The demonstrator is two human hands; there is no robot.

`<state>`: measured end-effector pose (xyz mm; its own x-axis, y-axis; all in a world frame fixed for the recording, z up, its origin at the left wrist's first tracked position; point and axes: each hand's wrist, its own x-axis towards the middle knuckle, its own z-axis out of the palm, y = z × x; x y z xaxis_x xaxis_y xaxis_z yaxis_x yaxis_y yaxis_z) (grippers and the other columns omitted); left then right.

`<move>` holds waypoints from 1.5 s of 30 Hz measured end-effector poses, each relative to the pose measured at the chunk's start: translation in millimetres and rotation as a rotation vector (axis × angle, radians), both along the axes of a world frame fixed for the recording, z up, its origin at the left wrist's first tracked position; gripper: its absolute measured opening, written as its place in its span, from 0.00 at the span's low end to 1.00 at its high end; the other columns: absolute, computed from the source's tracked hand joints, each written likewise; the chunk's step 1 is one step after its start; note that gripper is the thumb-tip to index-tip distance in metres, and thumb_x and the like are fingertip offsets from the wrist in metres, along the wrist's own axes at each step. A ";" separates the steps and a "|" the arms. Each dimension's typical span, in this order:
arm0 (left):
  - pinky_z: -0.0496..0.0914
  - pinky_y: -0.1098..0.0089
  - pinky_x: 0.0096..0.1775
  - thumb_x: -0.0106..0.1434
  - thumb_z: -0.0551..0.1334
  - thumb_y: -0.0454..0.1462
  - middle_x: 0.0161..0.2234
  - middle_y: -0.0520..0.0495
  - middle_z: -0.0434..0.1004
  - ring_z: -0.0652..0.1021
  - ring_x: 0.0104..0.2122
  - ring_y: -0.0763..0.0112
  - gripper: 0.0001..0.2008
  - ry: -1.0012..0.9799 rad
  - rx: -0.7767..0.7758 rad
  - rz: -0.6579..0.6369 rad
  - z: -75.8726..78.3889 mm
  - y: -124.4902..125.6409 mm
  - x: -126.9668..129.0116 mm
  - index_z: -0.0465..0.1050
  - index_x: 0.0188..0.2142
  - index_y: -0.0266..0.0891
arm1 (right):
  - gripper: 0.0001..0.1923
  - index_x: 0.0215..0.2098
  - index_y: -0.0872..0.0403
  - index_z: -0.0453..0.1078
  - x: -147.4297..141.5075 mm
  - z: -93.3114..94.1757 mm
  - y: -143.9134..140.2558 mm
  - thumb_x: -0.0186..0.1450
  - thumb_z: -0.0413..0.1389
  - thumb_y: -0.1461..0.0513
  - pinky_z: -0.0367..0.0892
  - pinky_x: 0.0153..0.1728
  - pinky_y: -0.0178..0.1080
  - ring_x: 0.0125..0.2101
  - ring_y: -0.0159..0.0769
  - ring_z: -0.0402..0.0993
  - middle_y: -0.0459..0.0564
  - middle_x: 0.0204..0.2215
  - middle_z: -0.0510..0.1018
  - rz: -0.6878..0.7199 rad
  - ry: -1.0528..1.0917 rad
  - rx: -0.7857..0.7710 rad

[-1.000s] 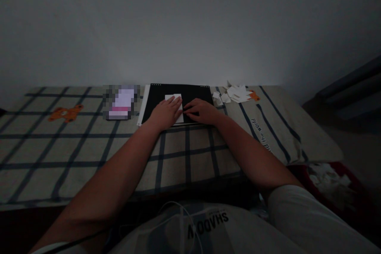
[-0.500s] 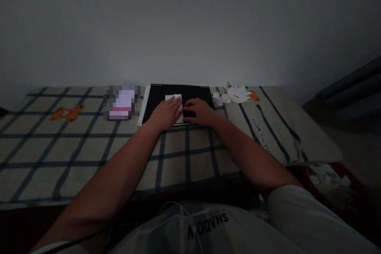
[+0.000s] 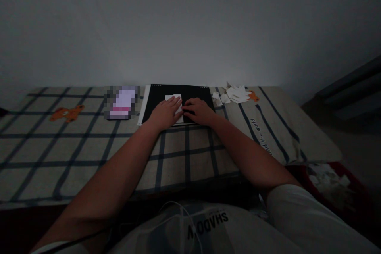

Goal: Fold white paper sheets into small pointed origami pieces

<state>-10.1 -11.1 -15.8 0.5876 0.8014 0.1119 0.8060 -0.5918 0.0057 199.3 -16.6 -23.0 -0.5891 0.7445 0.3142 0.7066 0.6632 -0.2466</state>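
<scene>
White paper pieces (image 3: 177,97) lie side by side on a black sheet (image 3: 190,90) with a pale left border. My left hand (image 3: 167,113) rests flat over these pieces, its fingers stretched toward the upper right, and covers much of them. Close by on the right, my right hand (image 3: 199,111) touches the paper's right edge with its fingertips. Its fingers are slightly bent and apart, with nothing held between them. How the pieces meet beneath the left palm is hidden.
A pile of white paper scraps (image 3: 237,93) lies right of the black sheet. On the left is a phone (image 3: 121,103), partly pixelated. A checked cloth (image 3: 98,151) covers the table against the wall. A red container (image 3: 351,190) with paper scraps stands at lower right.
My right hand's fingers have come closer together and lowered, with the fingertips nearer the paper's edge. My left hand and the paper have hardly moved.
</scene>
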 end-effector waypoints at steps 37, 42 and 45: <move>0.62 0.55 0.62 0.74 0.47 0.42 0.69 0.47 0.61 0.64 0.67 0.61 0.26 -0.043 0.030 0.065 5.8 0.8 1.0 0.61 0.68 0.42 | 0.15 0.52 0.53 0.78 -5.6 -6.7 8.1 0.68 0.60 0.63 0.65 0.59 0.49 0.57 0.43 0.71 0.56 0.56 0.78 0.006 0.108 -0.039; 0.60 0.56 0.63 0.74 0.47 0.41 0.69 0.46 0.61 0.63 0.67 0.61 0.26 -0.045 0.046 0.051 3.5 0.8 0.5 0.61 0.68 0.41 | 0.14 0.51 0.56 0.79 -4.7 -6.8 10.4 0.68 0.57 0.66 0.65 0.60 0.49 0.57 0.43 0.72 0.57 0.55 0.78 0.025 0.093 -0.031; 0.61 0.56 0.62 0.74 0.47 0.41 0.69 0.46 0.61 0.63 0.67 0.61 0.26 -0.046 0.050 0.052 4.4 -0.4 1.1 0.61 0.68 0.40 | 0.15 0.51 0.55 0.79 -4.7 -7.9 10.6 0.68 0.57 0.66 0.65 0.60 0.49 0.57 0.44 0.72 0.57 0.55 0.78 0.018 0.093 -0.020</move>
